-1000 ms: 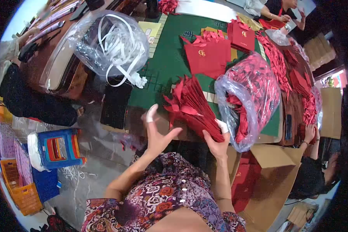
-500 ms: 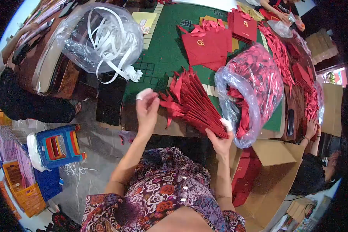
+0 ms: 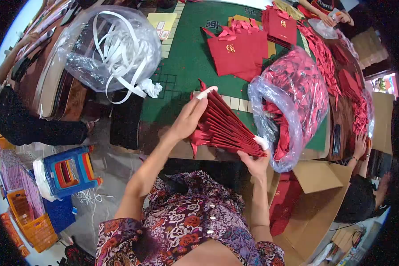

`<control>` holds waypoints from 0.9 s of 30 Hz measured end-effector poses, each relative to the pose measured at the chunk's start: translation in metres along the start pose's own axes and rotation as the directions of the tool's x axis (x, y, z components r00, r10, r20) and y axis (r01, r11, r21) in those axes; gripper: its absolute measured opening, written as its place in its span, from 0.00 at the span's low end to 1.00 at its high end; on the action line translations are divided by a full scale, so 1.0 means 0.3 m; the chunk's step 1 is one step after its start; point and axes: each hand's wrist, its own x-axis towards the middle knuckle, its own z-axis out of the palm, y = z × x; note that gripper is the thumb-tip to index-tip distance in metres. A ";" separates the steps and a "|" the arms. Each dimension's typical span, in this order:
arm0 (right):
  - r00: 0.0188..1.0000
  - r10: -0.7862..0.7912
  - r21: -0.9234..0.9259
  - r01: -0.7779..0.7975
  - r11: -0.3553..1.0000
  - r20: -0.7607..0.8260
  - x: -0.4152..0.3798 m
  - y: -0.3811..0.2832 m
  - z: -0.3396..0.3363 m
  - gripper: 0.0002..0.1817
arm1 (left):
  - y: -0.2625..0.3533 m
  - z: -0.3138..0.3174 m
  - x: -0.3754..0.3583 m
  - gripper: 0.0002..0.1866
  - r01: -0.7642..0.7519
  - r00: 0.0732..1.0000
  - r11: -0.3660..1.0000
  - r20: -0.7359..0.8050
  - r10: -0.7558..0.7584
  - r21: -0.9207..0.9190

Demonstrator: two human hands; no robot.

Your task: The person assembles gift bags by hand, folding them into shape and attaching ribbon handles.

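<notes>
A fanned stack of red paper gift bags (image 3: pixel 228 131) with red ribbon handles is held tilted over the table's near edge. My right hand (image 3: pixel 255 163) grips its narrow lower right end, with white tape around a finger. My left hand (image 3: pixel 191 116) lies against the wide, ribboned end, fingers stretched along it, a white-taped fingertip at the top corner. Some ribbon (image 3: pixel 198 138) hangs below that hand. Right of the stack is a clear plastic bag (image 3: pixel 297 95) full of red ribbon pieces.
More red gift bags (image 3: pixel 237 53) lie on the green tabletop (image 3: pixel 184 57). A clear bag of white ribbon (image 3: pixel 119 48) sits at left. An open cardboard box (image 3: pixel 319 199) with red bags stands by my right arm. Stacked plastic stools (image 3: pixel 71 170) are at lower left. Other people's hands (image 3: pixel 361 144) work at right.
My left hand has moved up and right, from apart beside the stack to touching its ribboned end. My right hand keeps hold of the stack.
</notes>
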 end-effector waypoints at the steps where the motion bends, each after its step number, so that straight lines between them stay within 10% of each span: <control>1: 1.000 0.008 0.018 -0.007 1.000 -0.022 0.003 0.002 0.008 0.30 | 0.009 0.008 -0.009 0.25 0.003 1.000 1.000 0.003 -0.003 -0.002; 8: 0.994 -0.058 -0.041 0.054 0.998 -0.092 0.004 0.009 0.094 0.44 | 0.034 0.077 -0.101 0.33 -0.037 0.999 0.992 0.013 0.036 0.121; 14: 0.987 -0.122 -0.014 0.122 0.992 -0.101 -0.010 0.043 0.093 0.48 | 0.141 -0.018 -0.118 0.73 -0.193 0.939 0.814 0.343 -0.008 0.547; 17: 0.992 -0.066 0.030 0.070 0.997 -0.110 -0.024 0.040 0.106 0.47 | 0.163 -0.006 -0.121 0.72 -0.202 0.938 0.769 0.347 -0.028 0.607; 25: 0.995 -0.075 0.069 0.080 0.994 -0.071 -0.018 0.046 0.110 0.48 | 0.060 0.002 -0.162 0.79 -0.187 0.954 0.883 0.294 0.058 0.431; 27: 0.995 -0.059 0.076 0.065 0.995 -0.077 -0.021 0.063 0.103 0.49 | 0.049 -0.006 -0.167 0.81 -0.015 0.970 0.999 0.242 0.003 0.047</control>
